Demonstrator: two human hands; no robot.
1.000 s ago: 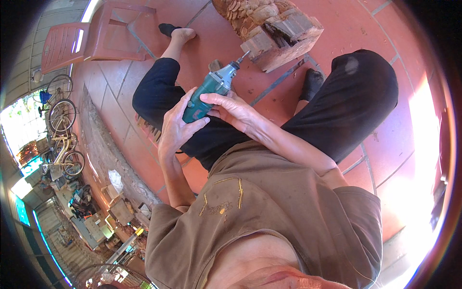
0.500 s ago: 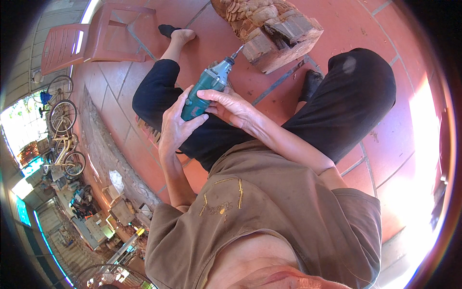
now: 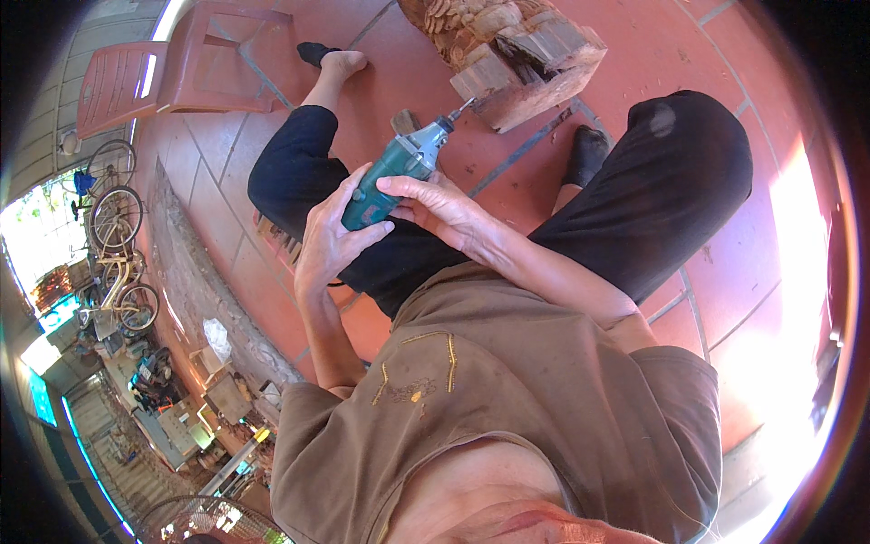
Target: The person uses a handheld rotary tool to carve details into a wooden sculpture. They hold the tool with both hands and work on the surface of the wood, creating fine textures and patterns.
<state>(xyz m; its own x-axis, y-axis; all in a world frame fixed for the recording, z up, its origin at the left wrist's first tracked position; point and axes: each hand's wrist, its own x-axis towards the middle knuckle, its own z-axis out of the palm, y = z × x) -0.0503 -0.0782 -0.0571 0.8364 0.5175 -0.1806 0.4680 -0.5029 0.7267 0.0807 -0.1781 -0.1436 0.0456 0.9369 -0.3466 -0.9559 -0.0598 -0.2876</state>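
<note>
A green rotary tool [image 3: 385,186] with a grey nose and a thin metal bit lies between my two hands above my lap. My left hand [image 3: 328,227] is closed round its rear end, with the thumb along the lower side. My right hand [image 3: 435,207] grips the body from the right, thumb resting on top; its other fingers are partly hidden beneath. The bit points up and right, close to the near end of a carved wooden block [image 3: 535,86] on the floor. Whether bit and wood touch, I cannot tell.
A small wood piece [image 3: 405,121] shows just beyond the tool. My bent legs in black trousers [image 3: 671,190] lie either side. Reddish chairs [image 3: 204,63] stand at the far left, with bicycles [image 3: 118,222] along the left and a cluttered work area [image 3: 195,417] lower left.
The tool has tipped slightly to the right and down at its nose, uncovering the small wood piece behind it. Both hands keep their hold.
</note>
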